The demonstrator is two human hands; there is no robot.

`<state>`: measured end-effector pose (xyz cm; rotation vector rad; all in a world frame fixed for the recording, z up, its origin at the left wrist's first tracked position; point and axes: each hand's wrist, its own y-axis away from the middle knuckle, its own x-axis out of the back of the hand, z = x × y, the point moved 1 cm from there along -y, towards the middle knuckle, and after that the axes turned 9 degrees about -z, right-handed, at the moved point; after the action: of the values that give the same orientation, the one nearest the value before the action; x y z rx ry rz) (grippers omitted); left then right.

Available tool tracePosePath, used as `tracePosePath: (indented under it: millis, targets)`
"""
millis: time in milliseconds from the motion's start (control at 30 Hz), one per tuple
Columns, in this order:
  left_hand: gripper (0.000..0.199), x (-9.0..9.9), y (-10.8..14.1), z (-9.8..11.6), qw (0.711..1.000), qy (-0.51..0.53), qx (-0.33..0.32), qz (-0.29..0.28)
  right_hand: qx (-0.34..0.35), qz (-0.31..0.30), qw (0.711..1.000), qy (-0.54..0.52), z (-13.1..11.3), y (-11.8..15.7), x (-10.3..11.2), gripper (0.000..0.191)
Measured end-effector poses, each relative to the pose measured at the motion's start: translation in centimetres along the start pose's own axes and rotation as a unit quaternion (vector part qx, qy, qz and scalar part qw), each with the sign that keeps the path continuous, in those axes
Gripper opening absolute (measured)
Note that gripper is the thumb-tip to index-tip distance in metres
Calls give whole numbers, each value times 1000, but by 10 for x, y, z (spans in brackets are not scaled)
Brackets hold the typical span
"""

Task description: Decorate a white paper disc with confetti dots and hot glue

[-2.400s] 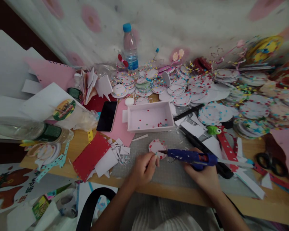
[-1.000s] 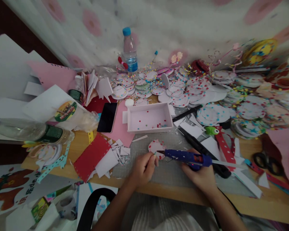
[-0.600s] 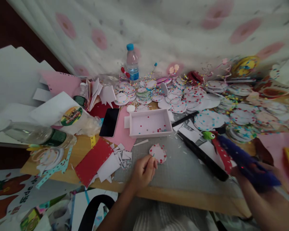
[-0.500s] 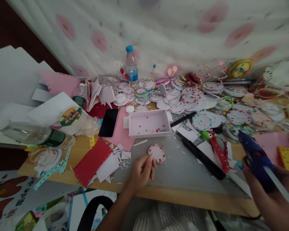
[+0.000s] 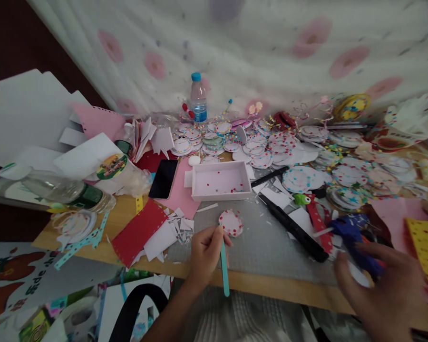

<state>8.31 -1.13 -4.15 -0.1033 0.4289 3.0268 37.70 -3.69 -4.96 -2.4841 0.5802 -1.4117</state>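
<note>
Over the table's front part, my left hand (image 5: 207, 249) pinches the upper end of a teal craft stick (image 5: 224, 270), which hangs down toward the table edge. Right by the fingertips is a white paper disc (image 5: 231, 223) with a scalloped border of red dots. Whether the stick is joined to the disc I cannot tell. On the right, a blue glue gun (image 5: 351, 232) lies on its side, a pale glue stick poking out to the left. My right hand (image 5: 388, 289) is beside its handle, thumb and fingers apart.
Ahead lies a white open box (image 5: 221, 183) with few dots inside. A black long tool (image 5: 292, 228) and red-handled scissors (image 5: 321, 223) lie right of centre. Many decorated discs (image 5: 257, 142) crowd the back. A phone (image 5: 163, 178), red card (image 5: 140, 232) and bottle (image 5: 67, 190) are left.
My right hand has put the glue gun down on the table and let go of it. The teal stick now shows in my left hand's pinch. The view has shifted slightly.
</note>
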Motion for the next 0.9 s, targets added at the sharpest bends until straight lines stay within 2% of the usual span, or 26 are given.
tracePosePath:
  millis: [67,167,267,367,500,667,767,833,900]
  targets:
    - [53,-8,0,5,999,-30,-11,10,163,-45,985,-43,-34,5,-14,35]
    - [50,-20,0,12,997,-75,-20,3,374,-142,911,-99,-82,5,-40,24]
    - [46,-26,0,15,987,-142,-72,11,480,-163,856,-107,-114,-5,-57,6]
    - [44,-27,0,14,975,-195,-99,29,522,-165,828,-122,-125,-15,-66,25]
    - [44,-30,-3,10,966,-245,-74,31,510,-174,816,-211,-117,-20,-75,28]
    - [42,-28,-6,9,957,-282,-68,5,373,-173,838,-359,-98,-25,-82,26]
    - [29,-11,-6,6,933,-323,-148,56,272,-121,854,-426,-94,-29,-81,20]
    - [15,1,-7,1,894,-371,-238,85,207,-102,857,-461,-94,-30,-79,18]
    - [20,11,-9,-5,860,-412,-291,72,168,-110,852,-483,-94,-29,-79,16]
